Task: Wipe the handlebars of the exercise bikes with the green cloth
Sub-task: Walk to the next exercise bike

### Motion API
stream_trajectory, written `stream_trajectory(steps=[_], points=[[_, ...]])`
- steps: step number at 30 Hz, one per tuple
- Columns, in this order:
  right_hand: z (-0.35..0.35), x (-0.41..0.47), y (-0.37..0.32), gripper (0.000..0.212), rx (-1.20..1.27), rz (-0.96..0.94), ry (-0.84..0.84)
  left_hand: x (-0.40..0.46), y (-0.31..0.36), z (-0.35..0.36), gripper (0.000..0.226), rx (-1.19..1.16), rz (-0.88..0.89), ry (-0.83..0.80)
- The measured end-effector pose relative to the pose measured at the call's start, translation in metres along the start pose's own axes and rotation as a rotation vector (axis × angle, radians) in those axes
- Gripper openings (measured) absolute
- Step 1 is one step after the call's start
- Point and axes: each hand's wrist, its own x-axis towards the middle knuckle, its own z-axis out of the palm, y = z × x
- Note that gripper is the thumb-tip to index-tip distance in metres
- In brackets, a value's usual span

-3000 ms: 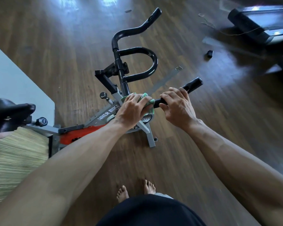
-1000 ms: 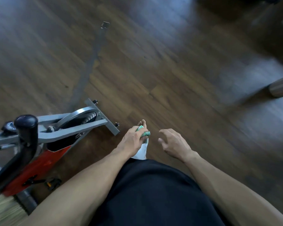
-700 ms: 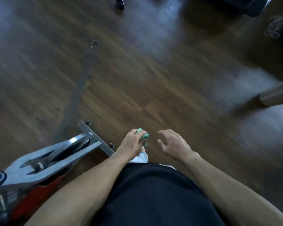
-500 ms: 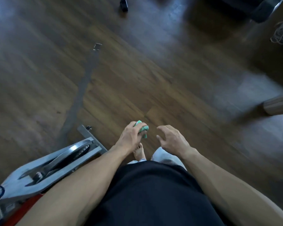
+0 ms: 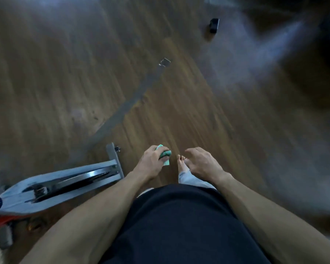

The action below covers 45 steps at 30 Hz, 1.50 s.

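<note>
My left hand [image 5: 151, 164] is closed around the bunched green cloth [image 5: 165, 155], held in front of my waist above the floor. My right hand [image 5: 202, 164] hangs beside it, a little apart, fingers loosely spread and holding nothing. The grey and red frame of an exercise bike [image 5: 51, 187] lies at the lower left, with its front foot bar [image 5: 114, 161] just left of my left hand. No handlebars are in view. The picture is blurred by motion.
Dark wooden floor [image 5: 179, 103] fills the view. A grey strip [image 5: 133, 100] runs diagonally across it from the bike's foot. A small black object [image 5: 213, 24] lies at the far top. A dark blurred shape [image 5: 322, 54] fills the upper right corner. My bare foot [image 5: 181, 164] shows between the hands.
Three seconds ago both hands were on the bike's handlebar, the left wiping with the cloth. Since then they have come off it, and the view has swung away from the bike.
</note>
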Motion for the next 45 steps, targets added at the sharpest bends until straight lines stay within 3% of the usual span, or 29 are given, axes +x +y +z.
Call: stream_trajectory(steps=[6,14,30,41,45], points=[[-0.065,0.071,-0.001,0.043,-0.118,-0.135,-0.115,0.042,0.025,-0.021,0.027,-0.104,-0.102,0.140],[-0.100,0.155,-0.047,0.043,-0.198,-0.254,-0.187,0.097,0.019,-0.063,0.025,-0.200,-0.186,0.281],[-0.144,0.331,-0.211,0.041,-0.335,-0.406,-0.245,0.205,-0.066,-0.209,0.027,-0.338,-0.325,0.473],[-0.146,0.439,-0.325,0.029,-0.418,-0.630,-0.370,0.240,-0.119,-0.276,0.025,-0.441,-0.507,0.646],[-0.153,0.491,-0.373,0.037,-0.497,-0.732,-0.431,0.263,-0.132,-0.315,0.022,-0.462,-0.571,0.772]])
